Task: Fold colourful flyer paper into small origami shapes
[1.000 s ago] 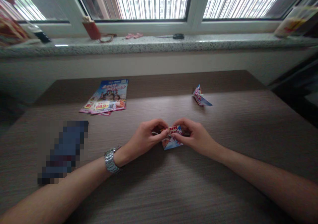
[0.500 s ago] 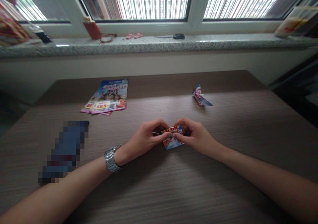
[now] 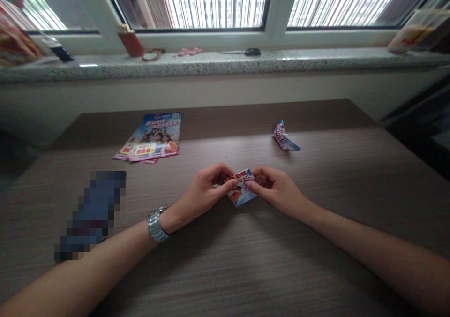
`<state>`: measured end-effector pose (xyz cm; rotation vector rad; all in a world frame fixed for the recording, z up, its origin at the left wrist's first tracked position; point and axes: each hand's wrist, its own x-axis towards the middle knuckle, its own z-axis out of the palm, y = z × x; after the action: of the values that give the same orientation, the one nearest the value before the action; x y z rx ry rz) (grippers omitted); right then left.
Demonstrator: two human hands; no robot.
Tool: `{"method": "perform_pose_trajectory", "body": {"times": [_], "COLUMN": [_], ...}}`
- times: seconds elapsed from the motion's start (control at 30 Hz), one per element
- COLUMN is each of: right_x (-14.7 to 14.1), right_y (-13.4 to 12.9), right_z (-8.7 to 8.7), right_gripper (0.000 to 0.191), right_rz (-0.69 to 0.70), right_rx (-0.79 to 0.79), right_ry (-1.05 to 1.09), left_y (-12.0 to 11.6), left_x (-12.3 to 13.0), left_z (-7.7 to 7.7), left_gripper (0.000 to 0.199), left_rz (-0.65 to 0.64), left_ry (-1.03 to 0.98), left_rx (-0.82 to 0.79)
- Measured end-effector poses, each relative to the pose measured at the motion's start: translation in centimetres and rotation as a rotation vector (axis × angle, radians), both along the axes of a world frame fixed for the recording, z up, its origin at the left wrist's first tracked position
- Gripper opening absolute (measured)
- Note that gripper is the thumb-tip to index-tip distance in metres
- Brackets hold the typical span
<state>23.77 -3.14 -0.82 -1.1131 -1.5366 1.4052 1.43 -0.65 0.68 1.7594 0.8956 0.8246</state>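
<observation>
Between my two hands is a small folded paper (image 3: pixel 242 192), printed in blue, red and yellow like a flyer. My left hand (image 3: pixel 213 183) pinches its left side, thumb on the near face and fingers behind. Its right side is pinched by my right hand (image 3: pixel 272 182) in the same way. The fingertips behind the paper are hidden. Beyond my right hand stands another folded paper figure (image 3: pixel 284 138), with pointed ends and similar print. Farther left lies a small stack of printed flyers (image 3: pixel 158 136).
A pixelated dark flat object (image 3: pixel 93 211) lies on the wooden table (image 3: pixel 225 270), close to my left forearm. Along the granite windowsill (image 3: pixel 197 66) are scissors (image 3: pixel 251 51), pink pieces (image 3: pixel 190 51) and a red container (image 3: pixel 131 42) with a cord.
The folded paper has been tilted and raised slightly, so more of its printed face shows. Both hands have shifted a little with it, still pinching its sides.
</observation>
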Motion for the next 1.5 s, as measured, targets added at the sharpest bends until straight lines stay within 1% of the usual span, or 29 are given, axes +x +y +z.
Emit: {"method": "perform_pose_trajectory", "body": {"times": [0.2,0.4,0.5,0.67,0.9,1.03,1.17,1.27,1.4,1.5], "right_x": [0.3,0.4,0.4,0.3,0.4,0.5,0.6,0.5,0.4,0.5], "right_y": [-0.1,-0.4,-0.3,-0.1,-0.1,-0.1,-0.2,-0.3,0.0,0.3], "right_z": [0.1,0.7,0.8,0.6,0.6,0.9,1.1,1.0,1.0,1.0], "right_gripper": [0.017,0.014,0.017,0.023,0.018,0.017,0.017,0.019,0.025,0.027], "right_rz": [0.032,0.114,0.084,0.006,-0.03,-0.019,0.007,0.0,-0.067,-0.094], "right_rx": [0.039,0.131,0.136,0.081,0.112,0.128,0.131,0.116,0.057,0.044], "right_ry": [-0.111,-0.264,-0.235,-0.164,-0.207,-0.271,-0.275,-0.241,-0.125,-0.082], "left_y": [-0.5,-0.6,-0.4,-0.3,-0.5,-0.7,-0.6,-0.3,0.0,0.0], "left_x": [0.1,-0.1,-0.1,-0.2,-0.1,0.0,-0.1,-0.2,-0.5,-0.6], "left_z": [-0.3,-0.1,0.0,-0.1,-0.4,-0.2,0.0,0.0,-0.1,0.0], "left_gripper": [0.017,0.02,0.02,0.023,0.019,0.016,0.021,0.022,0.021,0.021], "left_rz": [-0.082,-0.115,-0.089,-0.012,-0.051,-0.052,-0.051,-0.032,0.058,0.088], "left_ry": [0.047,0.131,0.136,0.095,0.112,0.112,0.089,0.072,0.07,0.078], "left_rx": [-0.041,-0.004,0.023,0.012,-0.003,0.011,0.036,0.048,0.093,0.116]}}
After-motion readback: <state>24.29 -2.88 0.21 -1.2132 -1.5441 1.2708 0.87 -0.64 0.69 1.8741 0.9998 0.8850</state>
